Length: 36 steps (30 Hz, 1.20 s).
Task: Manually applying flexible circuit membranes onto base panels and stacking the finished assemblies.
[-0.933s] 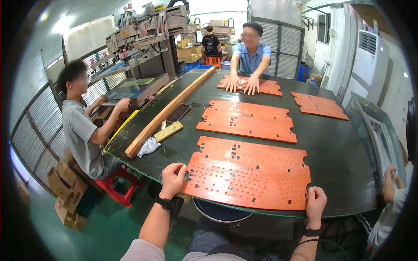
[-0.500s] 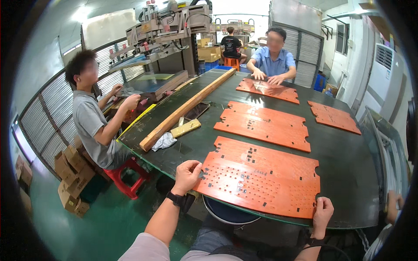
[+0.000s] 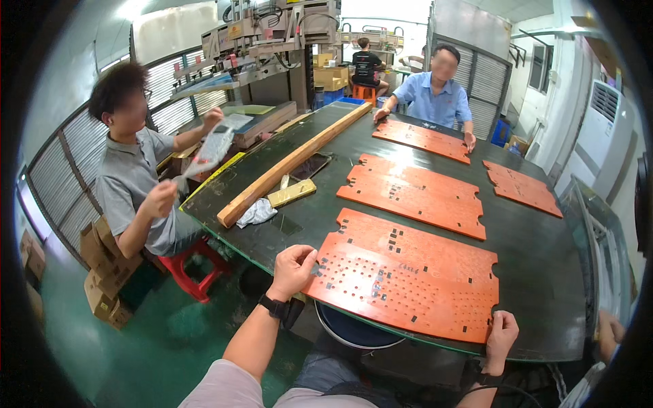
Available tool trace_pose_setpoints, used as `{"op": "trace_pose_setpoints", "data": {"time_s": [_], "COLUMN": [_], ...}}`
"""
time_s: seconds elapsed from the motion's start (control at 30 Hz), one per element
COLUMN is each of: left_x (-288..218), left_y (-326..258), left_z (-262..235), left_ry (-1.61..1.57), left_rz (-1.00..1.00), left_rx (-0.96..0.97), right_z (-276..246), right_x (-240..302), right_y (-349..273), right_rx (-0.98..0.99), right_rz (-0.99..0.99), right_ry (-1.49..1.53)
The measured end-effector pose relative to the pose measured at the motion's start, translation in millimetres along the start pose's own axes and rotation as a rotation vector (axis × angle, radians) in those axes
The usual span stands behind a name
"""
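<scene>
Room: bright, with white light from up high.
Ceiling light (image 3: 132, 8): a strong white glow at the top left.
Back wall (image 3: 388, 12): so bright it looks plain white.
Dark table (image 3: 534, 275): shiny, with white glare by the middle orange board (image 3: 411, 194).
Near orange board (image 3: 408, 275): easy to see, with a soft shine on its left part.
Green floor (image 3: 156, 353): dimmer, and very dark under the table.
Clear sheet (image 3: 214, 144): smudgy, with fuzzy edges.
White air conditioner (image 3: 602, 115): tipped and bent near the edge.
Corners: black, making a round window.
</scene>
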<state>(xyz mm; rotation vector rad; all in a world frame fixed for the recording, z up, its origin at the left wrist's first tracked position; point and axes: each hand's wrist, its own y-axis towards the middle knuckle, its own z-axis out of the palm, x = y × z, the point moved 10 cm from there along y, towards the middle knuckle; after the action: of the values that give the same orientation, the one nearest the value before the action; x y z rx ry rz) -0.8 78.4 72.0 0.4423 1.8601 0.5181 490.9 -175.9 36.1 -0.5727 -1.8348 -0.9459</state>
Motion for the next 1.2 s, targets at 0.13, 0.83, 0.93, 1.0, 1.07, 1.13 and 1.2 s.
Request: {"op": "trace_pose_setpoints", "data": {"time_s": [0.13,0.83,0.93,1.0,1.07,1.13,1.2], "left_x": [-4,3,20,9,-6,-1,37], "left_y": [-2,0,7,22,47,83,122], "left_z": [-4,-7,-9,-22,-35,-44,-64], "left_ry": [0.029,0.000,-0.435,-0.396,-0.306,-0.278,-0.099], "left_rz": [-0.015,-0.003,-0.206,-0.204,-0.246,-0.240,-0.258], "left_rx": [0.007,-0.005,-0.034,-0.054,-0.067,-0.080,-0.121], "right_z": [-3,2,-3,-6,-20,-20,-11], "right_x": [-7,-3,-4,-11,-37,-45,-50], "right_y": [-1,-1,3,5,9,8,10], "right_rx": [0.012,0.035,0.017,0.015,0.009,-0.018,0.019], "right_rz": [-0.008,0.030,0.001,0.013,0.030,-0.016,0.060], "right_ry": [-0.019,0.006,-0.082,-0.095,-0.141,-0.127,0.055]}}
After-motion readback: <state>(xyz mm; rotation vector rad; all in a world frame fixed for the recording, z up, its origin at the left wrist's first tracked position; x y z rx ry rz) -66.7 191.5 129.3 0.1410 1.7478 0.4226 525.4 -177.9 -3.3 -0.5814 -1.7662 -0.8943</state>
